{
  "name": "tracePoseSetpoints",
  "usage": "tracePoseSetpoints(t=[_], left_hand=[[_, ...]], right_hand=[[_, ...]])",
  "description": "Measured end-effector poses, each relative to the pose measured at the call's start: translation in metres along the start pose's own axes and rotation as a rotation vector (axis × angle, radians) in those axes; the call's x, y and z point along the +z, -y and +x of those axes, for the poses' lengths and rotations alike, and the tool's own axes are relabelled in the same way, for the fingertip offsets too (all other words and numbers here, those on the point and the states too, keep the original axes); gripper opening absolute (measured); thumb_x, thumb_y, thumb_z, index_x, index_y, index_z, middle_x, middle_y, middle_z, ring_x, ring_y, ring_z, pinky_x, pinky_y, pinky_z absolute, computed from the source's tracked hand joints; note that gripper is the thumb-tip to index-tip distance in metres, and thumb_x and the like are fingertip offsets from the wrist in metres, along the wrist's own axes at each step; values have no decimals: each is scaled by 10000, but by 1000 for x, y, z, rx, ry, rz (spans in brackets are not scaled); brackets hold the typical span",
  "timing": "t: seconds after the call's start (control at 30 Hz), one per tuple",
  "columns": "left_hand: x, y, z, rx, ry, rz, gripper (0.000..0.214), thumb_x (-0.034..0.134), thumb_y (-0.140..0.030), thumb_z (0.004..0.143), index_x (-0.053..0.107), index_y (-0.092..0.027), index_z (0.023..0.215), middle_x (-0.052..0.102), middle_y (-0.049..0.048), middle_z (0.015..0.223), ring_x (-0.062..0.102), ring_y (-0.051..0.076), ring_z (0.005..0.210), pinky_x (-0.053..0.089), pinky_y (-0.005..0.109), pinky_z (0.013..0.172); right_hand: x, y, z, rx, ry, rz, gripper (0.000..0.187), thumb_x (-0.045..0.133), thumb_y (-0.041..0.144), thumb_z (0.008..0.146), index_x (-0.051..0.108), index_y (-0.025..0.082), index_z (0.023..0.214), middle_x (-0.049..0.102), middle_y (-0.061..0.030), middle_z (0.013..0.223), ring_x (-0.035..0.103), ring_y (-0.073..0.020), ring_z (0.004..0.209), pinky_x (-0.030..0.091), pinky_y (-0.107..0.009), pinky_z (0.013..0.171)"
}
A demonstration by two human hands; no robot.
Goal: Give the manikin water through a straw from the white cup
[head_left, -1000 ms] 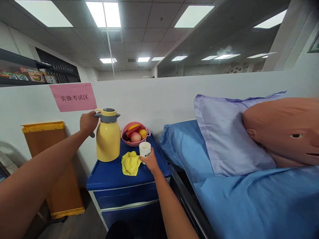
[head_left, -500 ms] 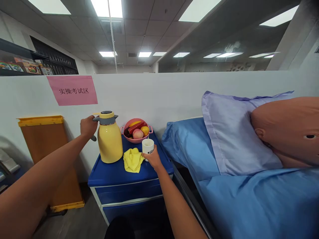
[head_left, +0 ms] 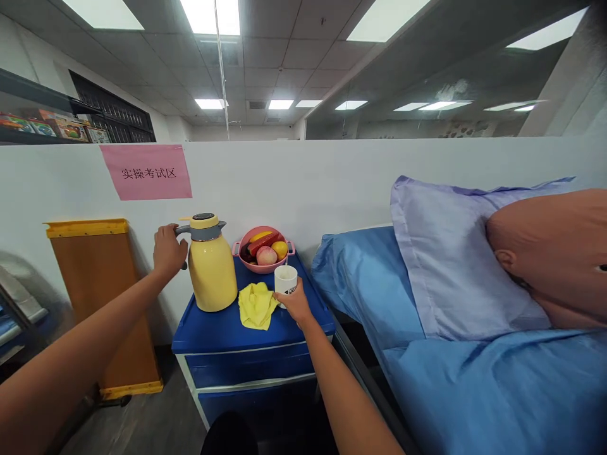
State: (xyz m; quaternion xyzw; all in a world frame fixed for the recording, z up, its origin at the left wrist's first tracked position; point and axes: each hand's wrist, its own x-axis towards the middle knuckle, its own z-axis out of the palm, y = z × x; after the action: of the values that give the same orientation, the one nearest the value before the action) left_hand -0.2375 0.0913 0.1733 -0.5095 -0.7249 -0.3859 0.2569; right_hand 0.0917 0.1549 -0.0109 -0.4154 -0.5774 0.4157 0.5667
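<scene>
A yellow thermos jug (head_left: 212,272) with a grey collar and handle stands upright on the blue bedside cabinet (head_left: 222,338). My left hand (head_left: 169,249) is at the jug's handle, its fingers bent around the outer side in a fairly loose hold. Part of the handle is hidden behind them. My right hand (head_left: 296,304) grips a white paper cup (head_left: 285,278) low on its side, over the cabinet's right part. A thin pale stick shows at the cup's far rim; its kind I cannot tell. Between jug and cup lies a crumpled yellow cloth (head_left: 256,306).
Behind the cup sits a pink bowl (head_left: 258,268) of fruit. On the right is a bed with blue bedding (head_left: 455,385), a lilac pillow (head_left: 427,253) and a manikin (head_left: 554,246). A white partition (head_left: 294,183) runs behind; an orange-brown board (head_left: 102,303) leans at left.
My left hand has shifted slightly down on the jug's handle and its fingers have loosened. The view has turned slightly left. The cup stays in my right hand.
</scene>
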Motion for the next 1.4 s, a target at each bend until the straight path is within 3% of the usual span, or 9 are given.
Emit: tracePoseSetpoints(t=[0.07, 0.17, 0.23, 0.47, 0.67, 0.83, 1.1, 1.23, 1.4], left_hand=[[0, -1, -32, 245, -115, 36, 519, 463, -150, 830, 411, -129, 1346, 429, 217, 1431, 360, 346, 1374, 348, 550, 1104], [8, -14, -94, 778, 228, -76, 473, 395, -148, 890, 434, -207, 1358, 539, 154, 1349, 405, 248, 1365, 304, 476, 1177], [21, -30, -133, 833, 500, -127, 458, 377, -213, 936, 415, -250, 1391, 492, 113, 1430, 407, 212, 1370, 324, 426, 1181], [103, -86, -181, 426, 833, -223, 1004, 668, -679, 703, 321, -130, 1468, 246, 195, 1580, 179, 326, 1479, 214, 468, 1224], [137, -95, -188, 245, 779, -408, 531, 525, -199, 852, 473, -72, 1365, 441, 210, 1473, 326, 315, 1423, 156, 482, 1209], [126, -95, -188, -22, 723, -631, 438, 528, -66, 783, 611, -139, 1207, 605, 173, 1313, 488, 310, 1300, 270, 476, 1152], [81, -119, -183, -672, 651, -1291, 242, 535, -313, 917, 632, -114, 1017, 722, 102, 816, 699, 217, 702, 568, 326, 672], [66, -180, -173, -917, 619, -1595, 130, 568, -215, 912, 625, -104, 948, 714, 97, 787, 691, 165, 622, 569, 256, 598], [44, -303, -168, -978, 744, -1935, 166, 477, -161, 954, 627, -103, 996, 720, 83, 833, 708, 147, 692, 601, 243, 686]], right_hand=[[0, -1, 0, -3, 5, 4, 678, 782, 268, 584, 447, 209, 1171, 639, -53, 1081, 626, -229, 939, 512, -345, 802], [0, -2, 0, -7, 17, 16, 679, 778, 273, 592, 449, 209, 1183, 640, -53, 1086, 628, -230, 945, 515, -344, 804], [0, -2, -1, -9, 23, 26, 691, 776, 274, 596, 446, 210, 1199, 638, -55, 1104, 626, -229, 959, 514, -343, 813], [-1, 4, -2, -18, 28, 46, 658, 786, 273, 586, 468, 192, 1156, 657, -53, 1057, 628, -217, 925, 510, -330, 816], [0, 2, -1, -12, 32, 53, 661, 810, 300, 572, 490, 192, 1140, 662, -44, 1057, 630, -210, 928, 506, -304, 808], [1, 5, -4, -6, -8, 78, 686, 819, 284, 536, 496, 192, 1134, 664, -55, 1065, 627, -229, 958, 499, -334, 859], [-47, 57, -8, -52, -44, 92, 577, 794, 296, 566, 528, 196, 1068, 673, -55, 1003, 637, -238, 902, 519, -378, 826], [-93, 109, 1, -147, -22, 59, 589, 810, 320, 571, 541, 191, 1079, 671, -43, 978, 631, -228, 885, 517, -360, 805], [-181, 180, 2, -278, -93, -2, 581, 811, 318, 566, 543, 186, 1064, 655, -29, 969, 616, -213, 872, 504, -335, 790]])
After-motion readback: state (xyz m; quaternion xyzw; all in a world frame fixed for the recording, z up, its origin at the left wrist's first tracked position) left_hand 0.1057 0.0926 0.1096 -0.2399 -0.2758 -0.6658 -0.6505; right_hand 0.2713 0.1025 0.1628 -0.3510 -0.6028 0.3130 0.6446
